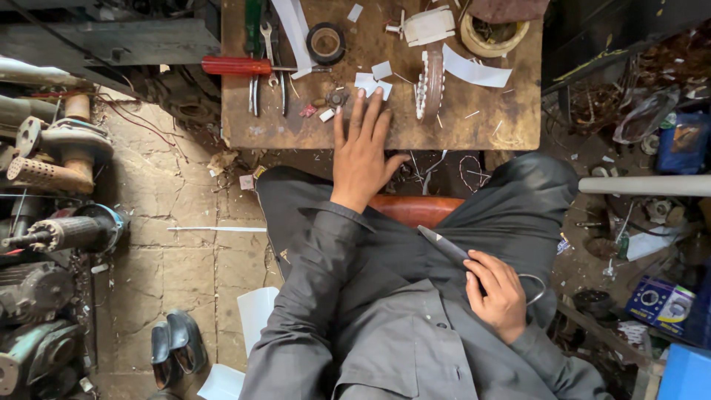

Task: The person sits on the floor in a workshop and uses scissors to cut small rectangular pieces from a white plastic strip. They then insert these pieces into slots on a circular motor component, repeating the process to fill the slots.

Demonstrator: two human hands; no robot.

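The left hand point(361, 152) is laid flat at the centre of the frame, fingers spread wide, fingertips touching white paper scraps point(372, 83) on the wooden table point(459, 126). The right hand point(498, 293), at lower right, is closed around scissors point(453, 252) resting on the lap. A red-handled screwdriver point(241, 66) is placed at upper left

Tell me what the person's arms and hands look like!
Both arms wear long dark grey sleeves of a buttoned work shirt, creased, with plain cuffs at the wrists. The left hand and the right hand are bare: no gloves. No rings or watch show.
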